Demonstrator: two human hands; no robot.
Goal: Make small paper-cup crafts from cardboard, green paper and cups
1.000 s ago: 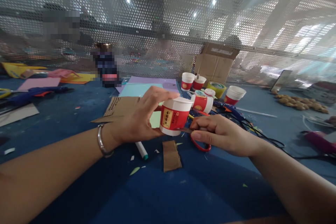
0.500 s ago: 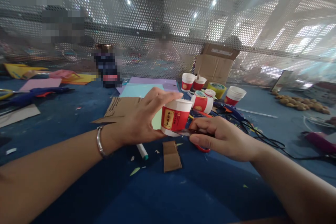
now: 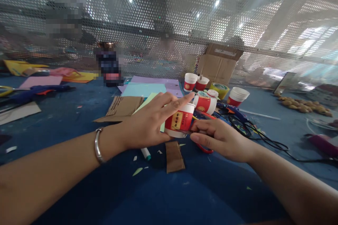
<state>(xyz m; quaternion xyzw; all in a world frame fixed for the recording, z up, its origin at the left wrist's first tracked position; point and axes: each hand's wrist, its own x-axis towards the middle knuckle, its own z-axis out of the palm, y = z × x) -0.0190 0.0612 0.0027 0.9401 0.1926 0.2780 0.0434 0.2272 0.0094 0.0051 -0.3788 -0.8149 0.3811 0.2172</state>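
My left hand (image 3: 150,123), a silver bracelet on its wrist, is wrapped round a red and white paper cup (image 3: 181,121) held a little above the blue table (image 3: 169,190). My right hand (image 3: 221,137) grips red-handled scissors (image 3: 203,147), whose blades meet the cup near its base. A small strip of brown cardboard (image 3: 174,156) lies on the table just below the cup, and a white marker with a green cap (image 3: 145,153) lies under my left hand.
Several more red and white cups (image 3: 202,93) and a tape roll (image 3: 219,89) stand behind, by a cardboard box (image 3: 220,63). Coloured paper sheets (image 3: 150,88), a corrugated cardboard piece (image 3: 123,107), black cables (image 3: 253,133), a glue gun (image 3: 34,93) and a perforated screen (image 3: 169,21) surround.
My left hand has turned the cup and tipped it lower, its fingers now reaching over the rim. My right hand with the scissors has stayed at the cup's base.
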